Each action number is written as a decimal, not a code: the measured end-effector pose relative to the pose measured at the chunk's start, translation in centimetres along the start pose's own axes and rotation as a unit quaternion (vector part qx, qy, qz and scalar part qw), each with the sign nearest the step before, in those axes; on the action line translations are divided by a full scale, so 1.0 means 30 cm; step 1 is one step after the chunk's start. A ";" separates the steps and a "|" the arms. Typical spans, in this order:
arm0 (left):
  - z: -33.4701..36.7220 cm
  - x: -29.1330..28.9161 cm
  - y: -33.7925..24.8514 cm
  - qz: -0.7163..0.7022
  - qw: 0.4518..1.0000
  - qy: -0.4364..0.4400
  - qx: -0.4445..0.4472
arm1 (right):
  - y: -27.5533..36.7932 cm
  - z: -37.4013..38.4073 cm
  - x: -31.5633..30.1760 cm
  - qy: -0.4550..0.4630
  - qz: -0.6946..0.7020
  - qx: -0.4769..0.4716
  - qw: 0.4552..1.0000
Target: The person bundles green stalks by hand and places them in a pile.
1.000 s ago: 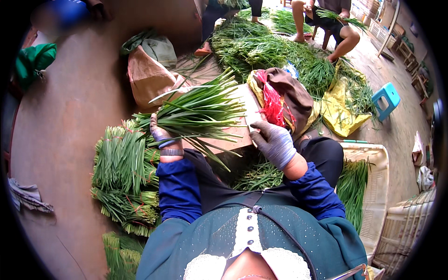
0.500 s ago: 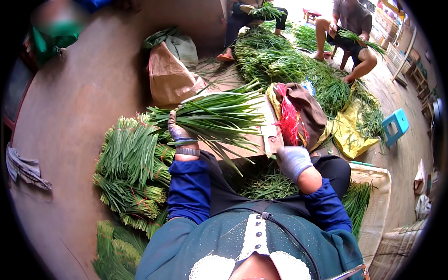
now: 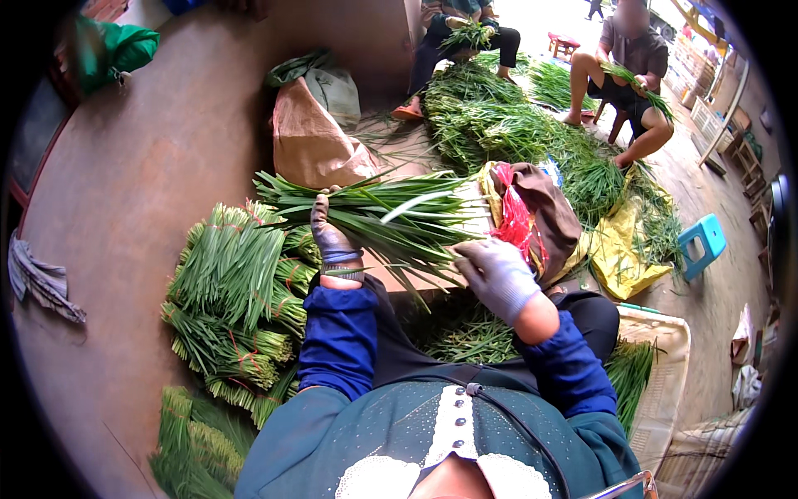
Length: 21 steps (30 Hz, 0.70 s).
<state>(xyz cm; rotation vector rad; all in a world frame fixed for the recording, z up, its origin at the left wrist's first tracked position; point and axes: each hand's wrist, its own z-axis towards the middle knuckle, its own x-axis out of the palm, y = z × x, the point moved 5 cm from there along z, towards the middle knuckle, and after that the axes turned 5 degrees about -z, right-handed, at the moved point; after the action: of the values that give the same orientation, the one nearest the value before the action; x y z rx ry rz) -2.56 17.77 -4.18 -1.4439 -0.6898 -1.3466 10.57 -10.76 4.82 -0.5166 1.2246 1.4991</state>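
Several fingers of the left hand (image 3: 332, 237) are clamping a leafy green bunch (image 3: 374, 204); the right hand (image 3: 503, 274) is hovering at its stalk ends, grip unclear. Likely it's feeling light, bendy, bruisable — firmer stalks are offering the best hold.

With the leaf bunch (image 3: 391, 212) taken as clock centre, stacked bundles (image 3: 224, 274) are set at eight, beyond the left hand (image 3: 332, 237), and a sack (image 3: 312, 141) is placed between ten and eleven. A loose heap (image 3: 490, 116) is spread at two; at three, a cloth (image 3: 549, 208) is topped with strips (image 3: 512, 212), a stool (image 3: 713, 235) being set well beyond. The right hand (image 3: 500, 279) is held at four, nearer than a crate (image 3: 672, 358) in which leaves (image 3: 632, 370) are held.
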 end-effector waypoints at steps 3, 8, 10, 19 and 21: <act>-0.029 0.042 0.026 0.055 0.998 0.017 0.014 | -0.068 0.030 0.147 0.085 0.199 0.138 0.966; -0.043 0.055 0.034 0.053 0.998 0.030 -0.001 | -0.144 0.007 0.302 0.001 0.534 0.249 0.808; -0.052 0.063 0.024 0.063 0.998 0.023 0.007 | -0.129 0.000 0.293 0.012 0.571 0.240 0.785; -0.001 0.010 -0.041 0.004 0.998 0.057 0.010 | -0.136 -0.081 0.175 0.065 0.577 0.234 0.780; 0.009 -0.004 -0.066 -0.010 0.999 0.049 0.020 | -0.175 -0.143 0.150 0.110 0.536 0.225 0.806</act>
<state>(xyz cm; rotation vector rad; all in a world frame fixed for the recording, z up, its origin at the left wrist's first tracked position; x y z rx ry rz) -4.26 18.70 -3.72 -1.3342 -0.6654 -1.4024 12.65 -13.09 -2.70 0.4560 2.1794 1.9565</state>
